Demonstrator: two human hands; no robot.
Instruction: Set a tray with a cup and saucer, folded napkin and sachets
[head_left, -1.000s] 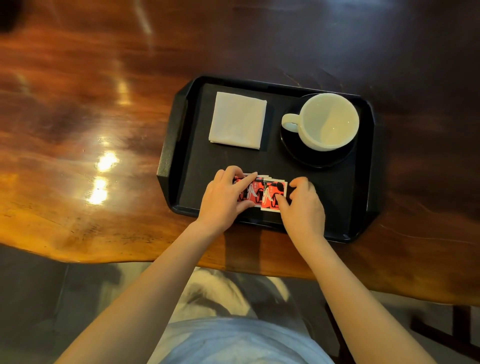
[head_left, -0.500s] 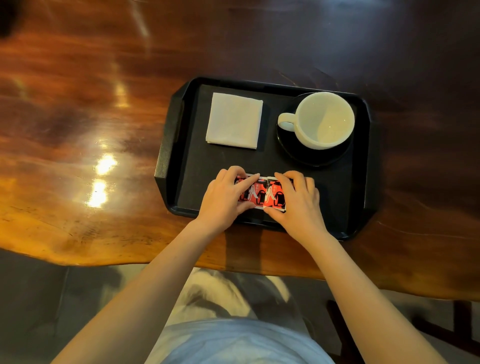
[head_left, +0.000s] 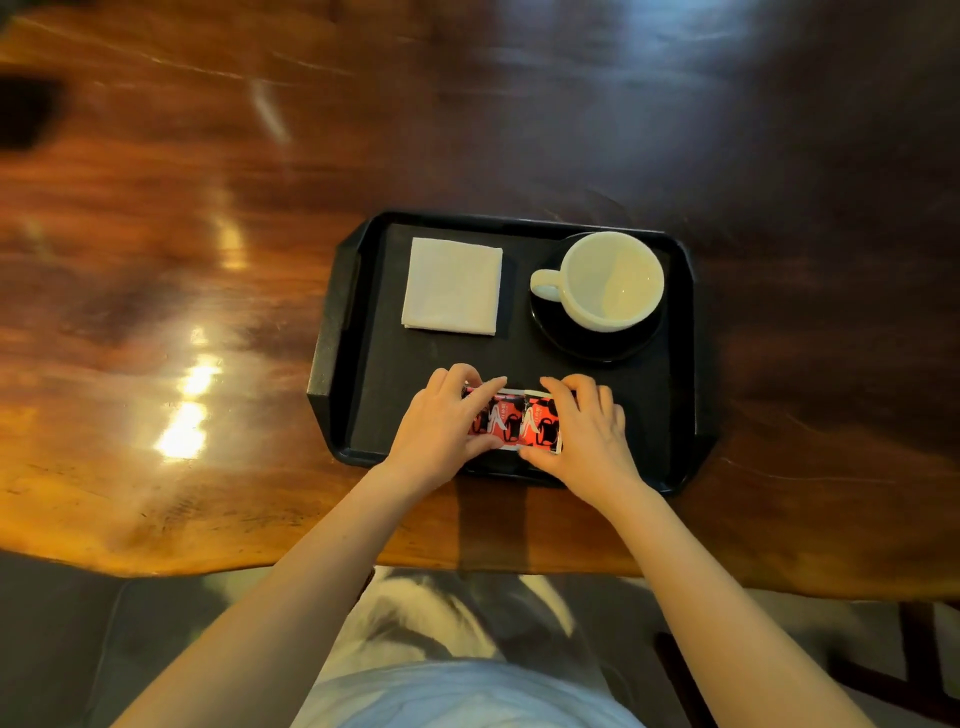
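A black tray (head_left: 363, 332) lies on the wooden table. On its far left part rests a folded white napkin (head_left: 453, 292). At its far right a white cup (head_left: 610, 280) stands on a black saucer (head_left: 597, 347), handle pointing left. Red, black and white sachets (head_left: 519, 422) lie side by side at the tray's near edge. My left hand (head_left: 441, 422) pinches their left end with thumb and fingers. My right hand (head_left: 589, 431) pinches their right end the same way. Both hands cover part of the sachets.
The glossy wooden table (head_left: 208, 260) stretches far and left of the tray, with bright light reflections on it. Its uneven near edge (head_left: 260, 564) runs just behind my forearms. A dark chair frame (head_left: 914, 675) shows at the lower right.
My right hand has slid left onto the sachets and closed them up against the left hand's group. The view has tilted, so the tray sits a little lower in the frame.
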